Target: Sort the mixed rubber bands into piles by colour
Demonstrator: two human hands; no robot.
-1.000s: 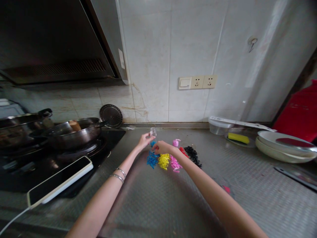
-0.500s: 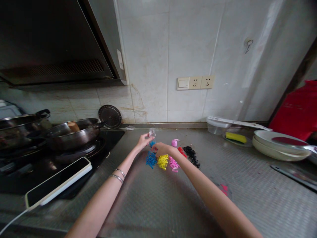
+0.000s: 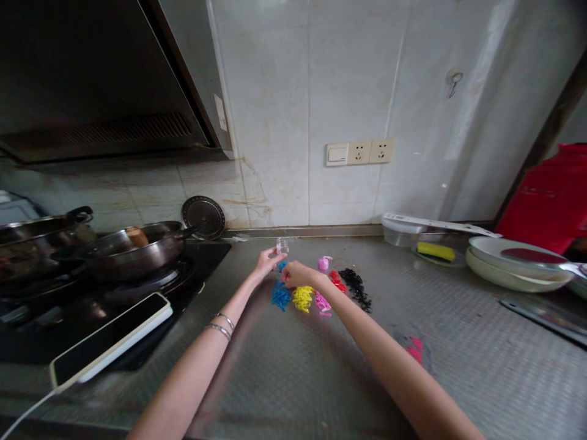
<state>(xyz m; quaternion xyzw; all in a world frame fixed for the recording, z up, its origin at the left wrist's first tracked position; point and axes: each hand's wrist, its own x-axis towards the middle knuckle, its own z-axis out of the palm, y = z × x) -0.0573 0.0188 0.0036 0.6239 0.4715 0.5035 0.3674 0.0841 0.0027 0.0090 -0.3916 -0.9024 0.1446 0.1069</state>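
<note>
My left hand [image 3: 266, 263] is closed around a small clear bottle [image 3: 282, 245], tilted with its blue-filled end towards me. At that end my right hand [image 3: 298, 275] has its fingers pinched together; what they hold is hidden. Just below lie small piles of thin pieces that look like little rubber bands: a blue pile [image 3: 280, 296], a yellow pile [image 3: 302, 299] and a pink pile [image 3: 323, 304]. Further right are a red pile [image 3: 338, 281] and a black pile [image 3: 355, 287]. A small pink cap with a loop [image 3: 324, 263] stands behind them on the metal counter [image 3: 275, 379].
To the left a phone [image 3: 110, 336] with a cable lies partly over the stove, where a pan [image 3: 137, 250] sits. At right are a clear plastic box [image 3: 401, 232], a yellow sponge [image 3: 435, 251], stacked white bowls [image 3: 513, 272] and a clear bag with red marks [image 3: 415, 349].
My right hand has shifted slightly left, closer to the bottle's near end, and its fingers are more tightly bunched. The bottle stays in my left hand. The view has turned slightly.
</note>
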